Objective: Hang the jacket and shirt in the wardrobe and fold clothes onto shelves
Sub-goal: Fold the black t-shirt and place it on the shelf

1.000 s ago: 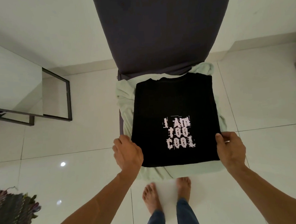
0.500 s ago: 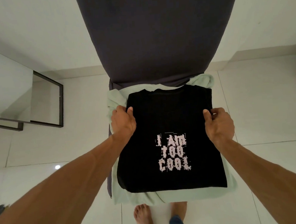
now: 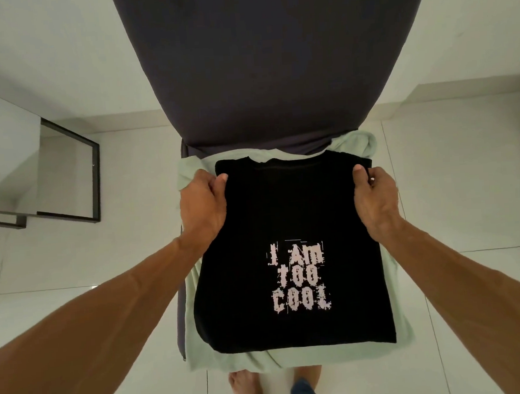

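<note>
T-shirt [image 3: 289, 250], black and folded to a rectangle with pale "I AM TOO COOL" print facing up, lies on a green cloth [image 3: 197, 331] spread over the chair [image 3: 263, 74] seat. Left hand [image 3: 203, 206] and right hand [image 3: 374, 202] each pinch a collar-end corner, thumbs on top. Folding it over from here could drag the cloth along, or loosen the tucked sleeves, leaving a crooked bundle if one hand leads the other.
</note>
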